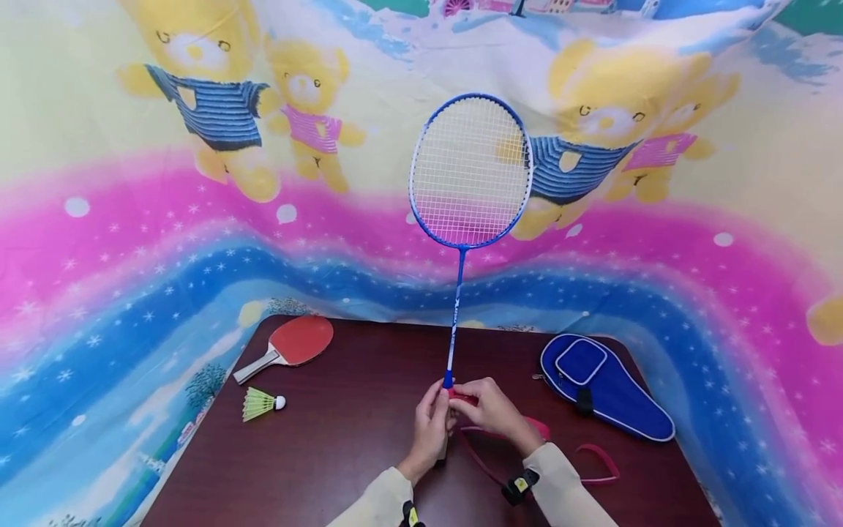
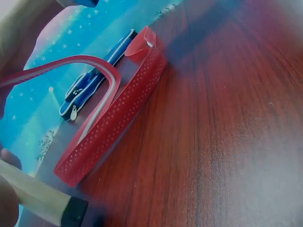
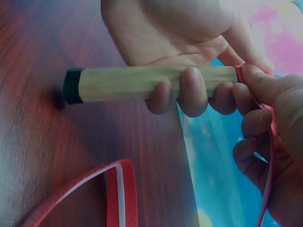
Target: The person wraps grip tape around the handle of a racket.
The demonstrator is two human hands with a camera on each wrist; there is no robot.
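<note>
A blue and white badminton racket stands upright with its head raised. My left hand holds it by the bare wooden handle, fingers curled around the wood; the handle ends in a black butt. Near the top of the handle, my right hand pinches a red perforated grip tape. A short stretch of tape lies against the wood there, beside the left fingertips. From the right hand the rest of the tape hangs in loose loops down to the table. My fingers partly hide the tape's upper end.
On the dark wooden table, a red table tennis paddle and a yellow shuttlecock lie at the left. A blue zippered paddle case lies at the right. Behind the table hangs a cloth printed with bears.
</note>
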